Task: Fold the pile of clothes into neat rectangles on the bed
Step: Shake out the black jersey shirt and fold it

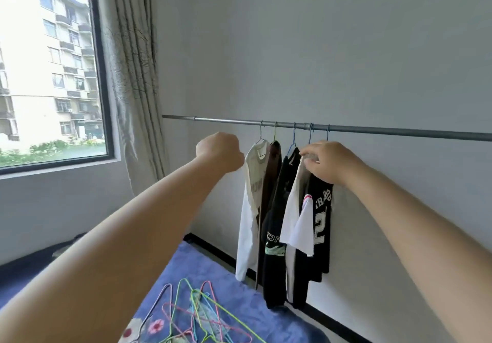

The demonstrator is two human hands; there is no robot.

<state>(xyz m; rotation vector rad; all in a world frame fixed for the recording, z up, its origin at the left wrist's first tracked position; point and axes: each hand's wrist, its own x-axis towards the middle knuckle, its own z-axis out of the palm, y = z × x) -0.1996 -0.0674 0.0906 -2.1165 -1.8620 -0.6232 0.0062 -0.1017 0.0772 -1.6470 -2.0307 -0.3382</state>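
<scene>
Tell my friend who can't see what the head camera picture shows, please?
Two bare arms reach toward five shirts hanging on a metal rail against a grey wall: the right hand pinches the collar of a white shirt, the left hand is a fist beside a cream shirt. Empty coloured wire hangers lie on the blue bed below.

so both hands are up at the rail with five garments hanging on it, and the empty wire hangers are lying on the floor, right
Not the floor. The head view shows the empty wire hangers lying on the blue bed. The rest holds: both hands are up at the rail, where five garments hang.
</scene>
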